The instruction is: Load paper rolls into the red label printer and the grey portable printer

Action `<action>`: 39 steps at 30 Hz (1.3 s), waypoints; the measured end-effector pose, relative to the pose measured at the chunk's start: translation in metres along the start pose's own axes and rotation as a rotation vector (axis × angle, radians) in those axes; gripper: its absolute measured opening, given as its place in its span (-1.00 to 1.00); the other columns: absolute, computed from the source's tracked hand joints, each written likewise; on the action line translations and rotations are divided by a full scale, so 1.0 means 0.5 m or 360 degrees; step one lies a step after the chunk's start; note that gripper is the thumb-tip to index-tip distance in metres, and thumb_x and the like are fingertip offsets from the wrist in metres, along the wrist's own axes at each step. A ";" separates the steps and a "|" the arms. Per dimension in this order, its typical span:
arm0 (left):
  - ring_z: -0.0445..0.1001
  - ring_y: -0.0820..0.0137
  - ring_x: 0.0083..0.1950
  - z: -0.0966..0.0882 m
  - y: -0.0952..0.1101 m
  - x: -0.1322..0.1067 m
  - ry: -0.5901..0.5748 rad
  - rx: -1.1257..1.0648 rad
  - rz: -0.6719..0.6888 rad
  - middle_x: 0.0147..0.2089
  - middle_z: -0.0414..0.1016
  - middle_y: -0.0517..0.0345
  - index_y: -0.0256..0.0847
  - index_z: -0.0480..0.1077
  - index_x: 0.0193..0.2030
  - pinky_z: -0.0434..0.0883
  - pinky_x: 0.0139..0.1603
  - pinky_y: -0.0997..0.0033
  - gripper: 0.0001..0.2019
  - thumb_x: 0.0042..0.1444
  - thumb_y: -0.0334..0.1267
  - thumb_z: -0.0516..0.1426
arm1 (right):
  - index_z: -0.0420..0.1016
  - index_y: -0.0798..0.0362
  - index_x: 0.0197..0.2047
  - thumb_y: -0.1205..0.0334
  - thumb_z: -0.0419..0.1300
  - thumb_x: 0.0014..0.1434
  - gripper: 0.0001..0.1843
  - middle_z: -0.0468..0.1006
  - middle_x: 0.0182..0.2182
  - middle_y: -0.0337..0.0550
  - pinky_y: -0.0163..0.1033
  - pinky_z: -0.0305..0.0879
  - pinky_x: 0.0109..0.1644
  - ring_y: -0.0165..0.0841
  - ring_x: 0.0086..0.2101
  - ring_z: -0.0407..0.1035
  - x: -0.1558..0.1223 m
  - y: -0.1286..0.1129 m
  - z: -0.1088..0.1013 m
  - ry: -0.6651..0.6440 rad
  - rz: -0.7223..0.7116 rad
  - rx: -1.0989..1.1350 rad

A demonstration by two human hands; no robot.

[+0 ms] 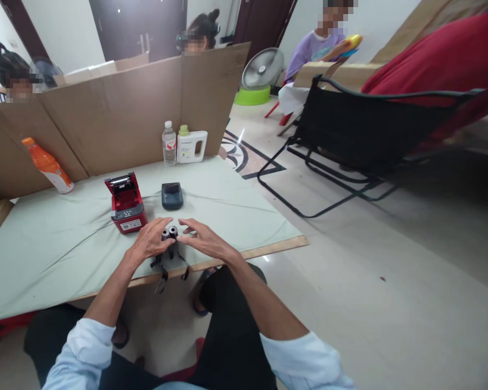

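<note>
Both my hands meet over a small dark device with two round lenses (169, 234) at the table's near edge; straps hang from it over the edge. My left hand (150, 240) grips its left side with curled fingers. My right hand (201, 235) touches its right side, fingers stretched toward the lenses. Just beyond my hands stand a red label printer (126, 204) with its lid raised and a dark grey box-shaped device (172, 195).
The low table carries a pale green cloth (57, 238). An orange bottle (47, 165), a water bottle (169, 143) and a white jug (191, 145) stand by a cardboard screen (122, 108). A black folding chair (361, 135) is at right. Other people sit behind.
</note>
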State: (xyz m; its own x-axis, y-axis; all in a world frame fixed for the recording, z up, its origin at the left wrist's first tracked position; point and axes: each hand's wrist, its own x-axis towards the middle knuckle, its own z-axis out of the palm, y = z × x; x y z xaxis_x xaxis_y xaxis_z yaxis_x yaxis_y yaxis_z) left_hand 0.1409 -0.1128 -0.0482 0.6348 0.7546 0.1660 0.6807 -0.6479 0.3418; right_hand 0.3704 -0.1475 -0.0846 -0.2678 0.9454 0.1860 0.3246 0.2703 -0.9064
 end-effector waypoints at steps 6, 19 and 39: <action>0.49 0.07 0.29 0.001 -0.051 -0.074 0.0118 -0.0093 -0.0369 0.25 0.55 -0.08 -0.16 0.40 0.30 0.39 0.38 0.02 -0.43 0.14 -0.18 0.29 | 0.57 0.07 0.17 0.08 0.33 0.20 -0.51 0.62 0.05 0.02 -0.07 0.46 0.08 -0.20 -0.08 0.52 0.042 0.037 0.064 -0.0008 -0.0007 0.0000; 0.52 0.16 0.23 -0.048 -0.101 -0.112 0.0176 -0.0300 -0.0189 0.23 0.55 -0.09 -0.18 0.46 0.25 0.45 0.31 0.03 -0.44 0.07 -0.47 0.15 | 0.61 0.07 0.08 0.14 0.28 0.26 -0.64 0.66 -0.05 -0.04 -0.15 0.40 0.01 -0.23 -0.14 0.52 0.075 -0.011 0.179 -0.0014 -0.0017 0.0000; 0.53 0.22 -0.01 -0.025 0.001 -0.285 0.0118 -0.0316 -0.0385 -0.08 0.58 -0.01 -0.17 0.53 -0.23 0.46 0.10 0.16 -0.87 0.25 -0.39 0.14 | 0.58 0.09 0.18 -0.07 0.27 0.28 -0.47 0.62 0.03 0.04 -0.13 0.46 -0.02 -0.28 -0.19 0.49 0.055 -0.024 0.159 0.0036 0.0014 0.0096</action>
State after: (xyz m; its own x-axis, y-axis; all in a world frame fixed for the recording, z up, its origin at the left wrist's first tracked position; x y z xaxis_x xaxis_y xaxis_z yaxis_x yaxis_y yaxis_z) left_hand 0.0461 -0.2191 -0.0602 0.4299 0.8945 0.1224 0.7193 -0.4213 0.5524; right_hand 0.2871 -0.1392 -0.0989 -0.2445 0.9517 0.1860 0.2715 0.2513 -0.9291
